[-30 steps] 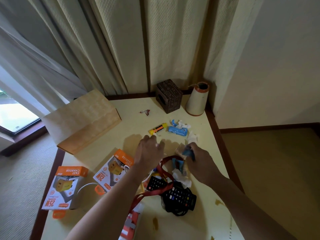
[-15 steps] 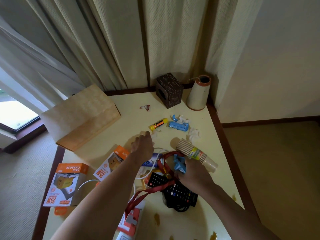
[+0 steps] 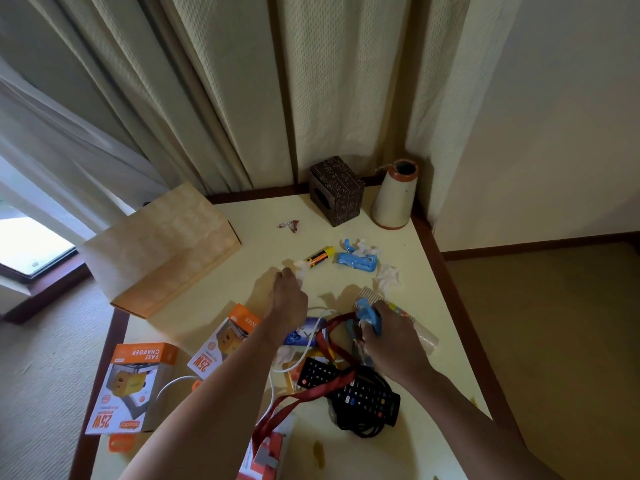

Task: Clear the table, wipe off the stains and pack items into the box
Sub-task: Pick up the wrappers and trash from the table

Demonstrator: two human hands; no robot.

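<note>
My right hand [image 3: 391, 341] has its fingers clamped on the blue wrapper [image 3: 367, 311]. My left hand [image 3: 289, 299] is at the crumpled tissue [image 3: 300, 270], grip unclear. I should pinch it clear of the marker [image 3: 317, 256].

box [image 3: 162, 251] left, vase [image 3: 394, 195] far right

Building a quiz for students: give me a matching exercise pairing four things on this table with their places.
1 vase
2 remote control
3 yellow tube
4 crumpled blue wrapper

A under the red lanyard
B in the right hand
C far right corner of the table
D beside the long blue packet

Pairs: 1-C, 2-A, 3-D, 4-B
</note>
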